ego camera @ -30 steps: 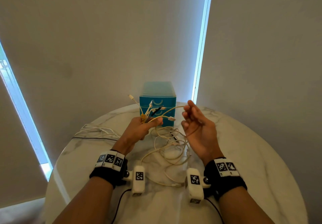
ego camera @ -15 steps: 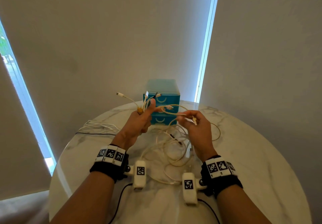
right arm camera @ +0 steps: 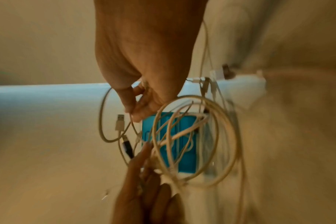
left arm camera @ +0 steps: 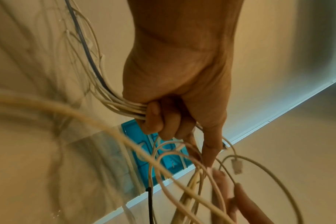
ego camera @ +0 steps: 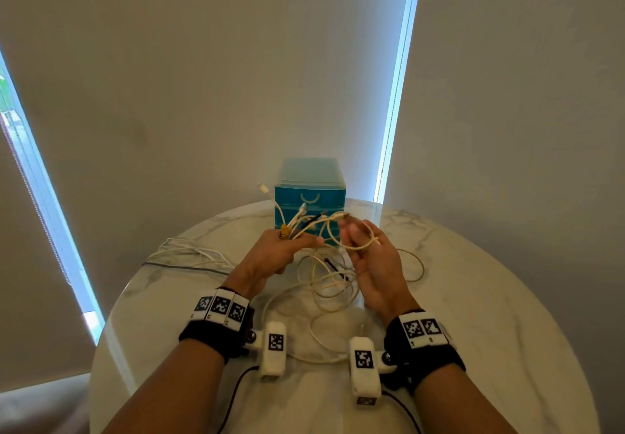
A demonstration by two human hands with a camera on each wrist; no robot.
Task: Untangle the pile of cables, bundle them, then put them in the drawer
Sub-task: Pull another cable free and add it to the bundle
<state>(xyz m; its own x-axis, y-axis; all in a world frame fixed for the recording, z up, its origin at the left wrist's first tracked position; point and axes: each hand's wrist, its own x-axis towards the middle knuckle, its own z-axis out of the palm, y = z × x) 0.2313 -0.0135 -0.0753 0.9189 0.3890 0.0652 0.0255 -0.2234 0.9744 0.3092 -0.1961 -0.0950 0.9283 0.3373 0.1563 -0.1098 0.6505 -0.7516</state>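
Left hand (ego camera: 270, 254) grips cables (left arm camera: 123, 106); right hand (ego camera: 375, 264) pinches a loop, table edge (ego camera: 527, 298) well apart

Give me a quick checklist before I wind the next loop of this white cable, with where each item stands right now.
1. Left hand grips the gathered cable ends: ok.
2. Right hand has a grip on the white cable loop: ok, pinched at the fingertips.
3. Cable pile free of tangles: not ok, the strands cross on the marble table.
4. Blue drawer unit open for stowing: not ok, the drawers look closed.
5. Second cable bunch bundled: cannot tell.
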